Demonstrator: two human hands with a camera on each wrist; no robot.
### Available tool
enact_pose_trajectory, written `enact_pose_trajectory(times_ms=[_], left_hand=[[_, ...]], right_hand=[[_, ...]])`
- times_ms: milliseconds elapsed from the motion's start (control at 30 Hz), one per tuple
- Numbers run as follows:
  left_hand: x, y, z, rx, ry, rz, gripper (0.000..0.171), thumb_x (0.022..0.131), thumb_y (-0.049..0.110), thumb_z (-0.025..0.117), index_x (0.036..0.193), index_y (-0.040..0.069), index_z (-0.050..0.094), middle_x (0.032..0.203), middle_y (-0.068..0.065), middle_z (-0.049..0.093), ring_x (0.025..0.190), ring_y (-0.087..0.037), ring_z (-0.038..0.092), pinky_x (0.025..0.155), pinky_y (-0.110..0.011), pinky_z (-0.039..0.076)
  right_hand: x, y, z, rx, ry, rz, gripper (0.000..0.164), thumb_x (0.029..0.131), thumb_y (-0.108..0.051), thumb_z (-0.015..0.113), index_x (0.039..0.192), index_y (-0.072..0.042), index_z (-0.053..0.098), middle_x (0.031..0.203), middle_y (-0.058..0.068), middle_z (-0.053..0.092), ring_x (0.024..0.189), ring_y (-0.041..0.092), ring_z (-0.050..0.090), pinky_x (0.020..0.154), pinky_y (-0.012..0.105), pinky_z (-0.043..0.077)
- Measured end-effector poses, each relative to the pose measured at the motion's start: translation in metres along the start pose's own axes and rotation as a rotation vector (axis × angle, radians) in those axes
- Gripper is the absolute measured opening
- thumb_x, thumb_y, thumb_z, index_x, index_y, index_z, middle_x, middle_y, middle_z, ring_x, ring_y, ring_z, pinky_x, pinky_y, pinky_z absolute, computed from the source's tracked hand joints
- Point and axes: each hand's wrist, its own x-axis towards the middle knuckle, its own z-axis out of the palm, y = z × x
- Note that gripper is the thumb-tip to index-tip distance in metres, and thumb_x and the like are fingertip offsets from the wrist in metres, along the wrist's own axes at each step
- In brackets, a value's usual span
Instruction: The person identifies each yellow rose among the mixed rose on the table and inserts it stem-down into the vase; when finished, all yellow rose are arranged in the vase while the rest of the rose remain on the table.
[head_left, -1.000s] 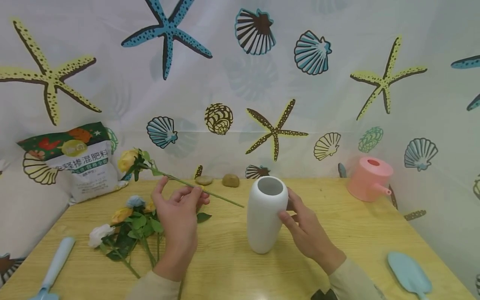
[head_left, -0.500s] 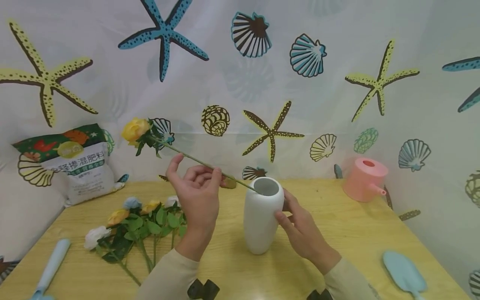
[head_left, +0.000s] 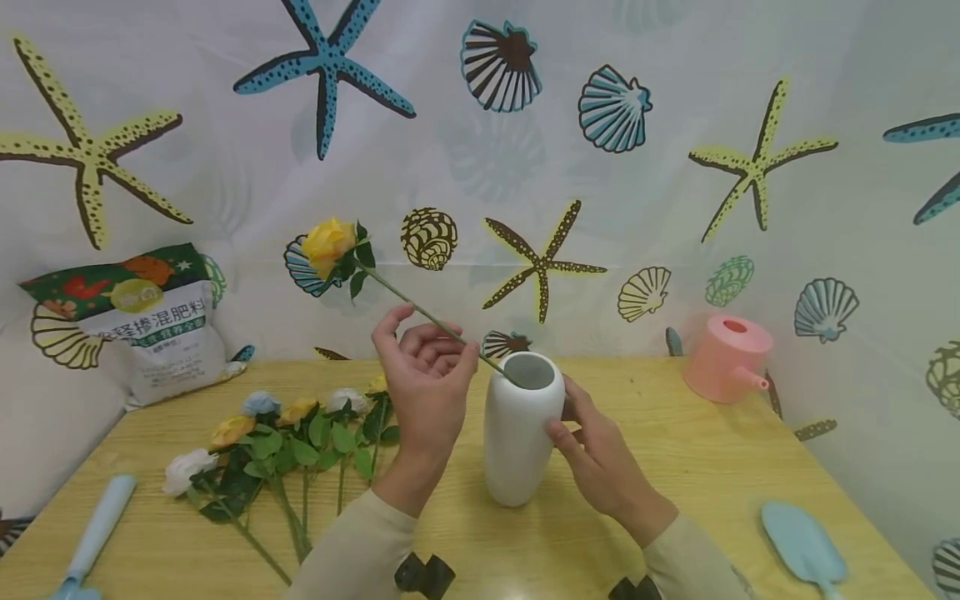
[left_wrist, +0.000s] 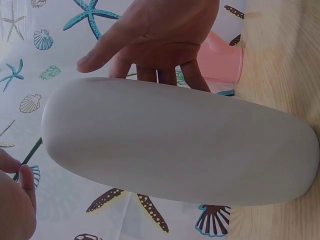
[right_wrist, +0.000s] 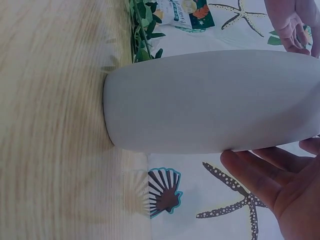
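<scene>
A white vase stands upright on the wooden table, filling much of both wrist views. My left hand pinches the green stem of a yellow rose between thumb and fingers. The rose slants, its bloom up to the left, its stem's lower end inside the vase's mouth. Around the vase's right side my right hand holds it, thumb in front and fingers behind. In the left wrist view, the vase stands between my left hand and right hand.
Several loose flowers, white, blue and yellow, lie on the table at left. Behind them sits a fertilizer bag. A pink watering can stands at back right. Light-blue garden tools, a handle and a shovel blade, lie near either side.
My left hand has moved right with the yellow rose, raising its bloom, and the stem's end has gone from beside the vase into its mouth. My right hand stays on the vase.
</scene>
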Motion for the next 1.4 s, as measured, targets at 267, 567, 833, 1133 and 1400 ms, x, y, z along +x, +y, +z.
enact_pose_trajectory(times_ms=[267, 567, 833, 1133, 1400], left_hand=[[0.002, -0.004, 0.001, 0.002, 0.004, 0.009, 0.044, 0.089, -0.011, 0.062, 0.127, 0.001, 0.043, 0.101, -0.011, 0.061, 0.079, -0.012, 0.063, 0.067, -0.022, 0.058], [0.011, 0.0, 0.006, -0.12, 0.127, -0.018, 0.014, 0.094, -0.004, 0.065, 0.102, 0.003, 0.057, 0.09, -0.004, 0.061, 0.07, -0.013, 0.063, 0.065, -0.021, 0.058], [0.014, 0.001, 0.006, -0.172, 0.132, -0.099, 0.023, 0.092, -0.008, 0.067, 0.108, 0.005, 0.056, 0.091, -0.006, 0.061, 0.076, -0.014, 0.067, 0.068, -0.022, 0.058], [0.01, 0.001, 0.006, -0.046, -0.028, -0.138, 0.031, 0.092, -0.011, 0.065, 0.119, 0.001, 0.056, 0.094, -0.005, 0.063, 0.083, -0.013, 0.068, 0.071, -0.021, 0.058], [0.005, -0.002, 0.006, 0.219, -0.17, -0.162, 0.03, 0.091, -0.004, 0.07, 0.118, 0.0, 0.057, 0.1, -0.02, 0.067, 0.087, -0.016, 0.067, 0.076, -0.019, 0.057]], right_hand=[[0.001, 0.0, 0.0, 0.003, -0.001, 0.001, 0.051, 0.108, -0.027, 0.048, 0.156, -0.015, 0.034, 0.131, 0.012, 0.064, 0.107, 0.025, 0.066, 0.076, 0.029, 0.059], [0.001, 0.0, -0.001, -0.001, 0.005, 0.012, 0.052, 0.108, -0.027, 0.049, 0.155, -0.013, 0.034, 0.13, 0.012, 0.064, 0.107, 0.025, 0.066, 0.075, 0.029, 0.059], [0.002, -0.001, -0.001, 0.002, 0.006, 0.005, 0.052, 0.107, -0.029, 0.049, 0.155, -0.013, 0.035, 0.13, 0.012, 0.064, 0.107, 0.025, 0.066, 0.075, 0.029, 0.058], [0.001, -0.002, 0.001, -0.009, 0.009, 0.036, 0.054, 0.107, -0.027, 0.051, 0.155, -0.013, 0.034, 0.13, 0.012, 0.065, 0.107, 0.024, 0.066, 0.076, 0.028, 0.058], [0.002, -0.003, 0.001, -0.015, -0.008, 0.073, 0.056, 0.107, -0.027, 0.05, 0.157, -0.013, 0.03, 0.13, 0.012, 0.064, 0.109, 0.024, 0.065, 0.079, 0.029, 0.058]])
